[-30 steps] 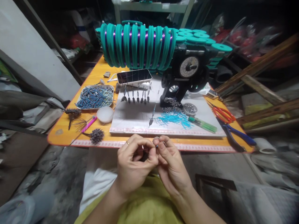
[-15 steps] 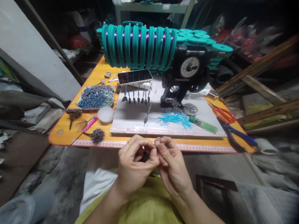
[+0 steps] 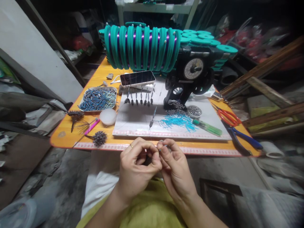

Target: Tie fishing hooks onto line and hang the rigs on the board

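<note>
Just in front of the table edge, my left hand [image 3: 139, 163] and my right hand [image 3: 174, 164] meet fingertip to fingertip. A thin line [image 3: 150, 136], barely visible, runs down to them from a dark weight [image 3: 151, 123] with a coiled piece above it. Thumb and forefinger of my left hand are pinched on this line, forming a loop. The right thumb and fingers are closed on a tiny bluish piece [image 3: 160, 150], mostly hidden. Beyond lie a pile of thin blue tubes [image 3: 177, 122] and a row of hanging dark weights [image 3: 142, 102].
Teal spools [image 3: 142, 47] sit on a black machine [image 3: 190, 69] behind a phone [image 3: 137, 78]. A tray of coiled pieces [image 3: 97, 98] and a white round lid [image 3: 108, 117] stand left. Rightward are a green-handled tool [image 3: 207, 127], orange-handled scissors [image 3: 229, 117] and blue-handled pliers [image 3: 247, 137].
The dark weight on the line has shifted slightly right and down. My hands keep nearly the same pinch and place.
</note>
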{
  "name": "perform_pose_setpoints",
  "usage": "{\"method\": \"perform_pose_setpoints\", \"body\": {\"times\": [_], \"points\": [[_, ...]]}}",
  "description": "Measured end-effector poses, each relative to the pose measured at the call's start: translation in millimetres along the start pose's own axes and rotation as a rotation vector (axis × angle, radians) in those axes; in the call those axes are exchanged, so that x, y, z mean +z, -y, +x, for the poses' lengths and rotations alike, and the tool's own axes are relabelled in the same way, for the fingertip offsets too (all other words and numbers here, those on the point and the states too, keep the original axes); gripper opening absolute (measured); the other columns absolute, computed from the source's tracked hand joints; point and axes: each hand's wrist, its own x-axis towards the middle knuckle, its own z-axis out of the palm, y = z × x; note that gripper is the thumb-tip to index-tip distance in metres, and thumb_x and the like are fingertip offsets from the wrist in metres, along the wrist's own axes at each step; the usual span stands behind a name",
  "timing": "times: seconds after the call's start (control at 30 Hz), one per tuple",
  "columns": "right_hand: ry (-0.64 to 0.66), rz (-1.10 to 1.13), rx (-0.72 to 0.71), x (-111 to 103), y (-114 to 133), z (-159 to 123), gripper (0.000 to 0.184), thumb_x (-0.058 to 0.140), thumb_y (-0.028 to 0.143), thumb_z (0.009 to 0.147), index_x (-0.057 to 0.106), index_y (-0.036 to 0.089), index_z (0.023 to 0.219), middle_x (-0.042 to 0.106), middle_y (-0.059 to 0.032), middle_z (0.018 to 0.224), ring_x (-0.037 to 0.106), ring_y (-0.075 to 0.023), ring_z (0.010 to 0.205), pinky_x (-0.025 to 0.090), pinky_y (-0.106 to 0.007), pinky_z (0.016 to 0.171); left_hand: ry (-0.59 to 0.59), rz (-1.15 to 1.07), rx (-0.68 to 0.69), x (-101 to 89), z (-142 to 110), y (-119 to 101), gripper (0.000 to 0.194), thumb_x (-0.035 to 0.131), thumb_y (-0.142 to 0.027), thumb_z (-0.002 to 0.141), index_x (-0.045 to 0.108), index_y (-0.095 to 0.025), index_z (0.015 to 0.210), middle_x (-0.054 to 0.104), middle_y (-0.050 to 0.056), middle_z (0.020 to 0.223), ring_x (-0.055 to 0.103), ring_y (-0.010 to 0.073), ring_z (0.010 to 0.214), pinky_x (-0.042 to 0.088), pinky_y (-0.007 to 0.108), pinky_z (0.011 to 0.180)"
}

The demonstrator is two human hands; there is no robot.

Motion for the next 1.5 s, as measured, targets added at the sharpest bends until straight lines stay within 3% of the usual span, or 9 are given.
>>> {"method": "perform_pose_setpoints", "body": {"times": [1.5], "points": [[0.023, -0.079, 0.036, -6.3, 2.3, -0.5, 0.073, 0.082, 0.048, 0.056, 0.034, 0.013, 0.098, 0.057, 0.0027, 0.086, 0.058, 0.0023, 0.064, 0.052, -0.009, 0.064, 0.032, 0.018, -0.005, -0.4, 1.1, -3.6, 0.008, 0.062, -0.019, 0.081, 0.06, -0.023, 0.075, 0.056, -0.007, 0.073, 0.057, -0.0003, 0.06, 0.047, 0.007, 0.053]]}}
